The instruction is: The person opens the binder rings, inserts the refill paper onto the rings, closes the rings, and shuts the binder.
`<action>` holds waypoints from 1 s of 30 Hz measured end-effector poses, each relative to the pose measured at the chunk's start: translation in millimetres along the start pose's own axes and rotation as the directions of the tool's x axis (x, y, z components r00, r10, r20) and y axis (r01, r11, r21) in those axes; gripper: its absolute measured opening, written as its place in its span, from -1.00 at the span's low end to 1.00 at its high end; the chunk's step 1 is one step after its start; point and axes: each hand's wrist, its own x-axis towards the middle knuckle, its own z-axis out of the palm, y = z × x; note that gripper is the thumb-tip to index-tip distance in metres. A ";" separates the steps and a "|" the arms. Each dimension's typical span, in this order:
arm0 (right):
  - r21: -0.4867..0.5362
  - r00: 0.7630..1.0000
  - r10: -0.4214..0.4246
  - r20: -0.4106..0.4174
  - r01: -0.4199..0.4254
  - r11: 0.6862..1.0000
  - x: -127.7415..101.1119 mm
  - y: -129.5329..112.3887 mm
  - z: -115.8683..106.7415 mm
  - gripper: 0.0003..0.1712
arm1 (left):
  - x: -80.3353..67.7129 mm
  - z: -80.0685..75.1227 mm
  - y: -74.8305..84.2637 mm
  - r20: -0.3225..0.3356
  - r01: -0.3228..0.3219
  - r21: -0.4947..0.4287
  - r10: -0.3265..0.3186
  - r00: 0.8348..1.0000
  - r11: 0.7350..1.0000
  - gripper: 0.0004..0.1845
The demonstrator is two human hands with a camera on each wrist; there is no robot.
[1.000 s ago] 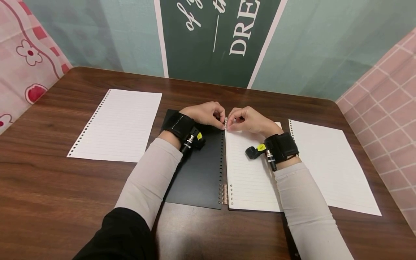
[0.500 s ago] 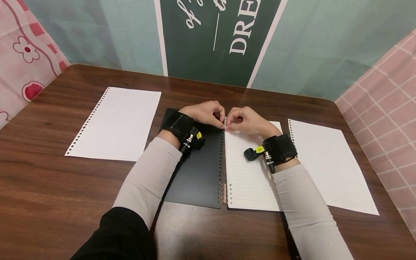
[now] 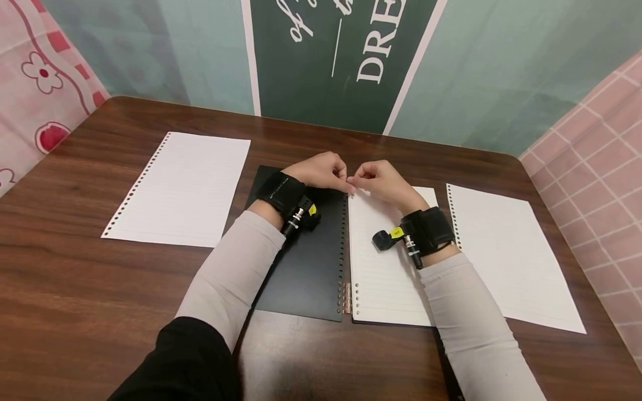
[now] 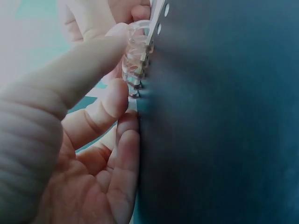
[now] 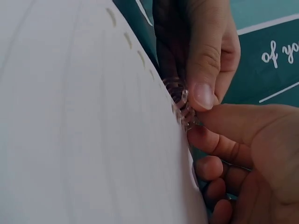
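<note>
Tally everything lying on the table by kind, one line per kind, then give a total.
Loose lined sheets: 2, one left, one right
Open binder: 1, black cover with a lined page
Ring clips on the binder spine: 2, top clip pinched by left hand and right hand, bottom clip
Total: 5

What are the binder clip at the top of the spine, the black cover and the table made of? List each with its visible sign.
Binder clip: looks like clear glossy plastic, since fingers show through its rings; pinched by the left hand and right hand.
Black cover: matte, stiff, punched sheet, probably plastic or coated card.
Table: dark wood grain with a soft sheen, either wood or laminate.
</note>
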 end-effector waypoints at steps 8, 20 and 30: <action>-0.048 1.000 0.026 0.012 -0.025 0.999 0.6 -4.8 1.3 -0.80 | -0.7 -0.6 1.9 0.016 0.006 -0.017 -0.006 1.000 1.000 -0.72; -0.046 1.000 0.001 0.026 0.001 0.999 0.8 -6.8 2.0 -0.88 | -1.2 -2.2 2.2 0.025 0.017 -0.002 -0.017 1.000 1.000 -0.75; -0.033 1.000 -0.017 0.024 0.018 0.999 1.4 -4.1 1.5 -0.90 | -0.4 -3.9 5.6 0.047 0.010 0.017 -0.011 0.999 1.000 -0.78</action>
